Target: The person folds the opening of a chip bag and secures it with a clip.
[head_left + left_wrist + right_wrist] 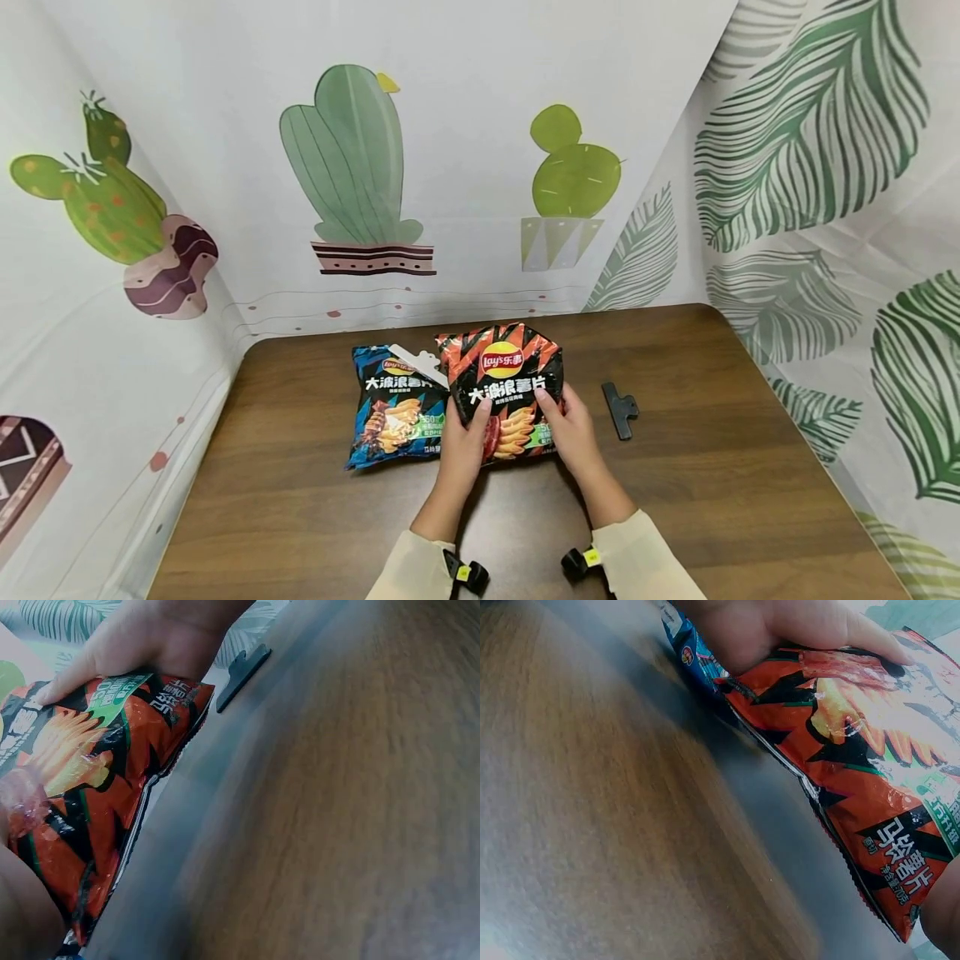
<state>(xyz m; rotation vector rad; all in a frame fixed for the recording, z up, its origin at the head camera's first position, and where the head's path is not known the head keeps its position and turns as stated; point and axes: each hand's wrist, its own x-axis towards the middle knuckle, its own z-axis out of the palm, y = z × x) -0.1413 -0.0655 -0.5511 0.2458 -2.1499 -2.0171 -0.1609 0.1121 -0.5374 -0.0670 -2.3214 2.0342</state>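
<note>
Both hands grip a red and black bag of potato chips (pixel 501 387), one at each side, with thumbs across its printed front. My left hand (pixel 462 437) holds the left edge, and my right hand (pixel 567 425) holds the right edge; the fingers behind the bag are hidden. In the right wrist view the red bag's (pixel 855 772) crimped bottom edge shows above the wood. A blue bag of chips (pixel 397 417) lies just left of the red one, its right side overlapped by it. Across the blue bag's top sits a white bag clip (pixel 418 364).
A black bag clip (pixel 619 410) lies on the brown wooden table (pixel 712 467), to the right of my right hand. Behind the table hangs a white cloth (pixel 480 167) printed with cacti and leaves. A strap-mounted camera is on each wrist.
</note>
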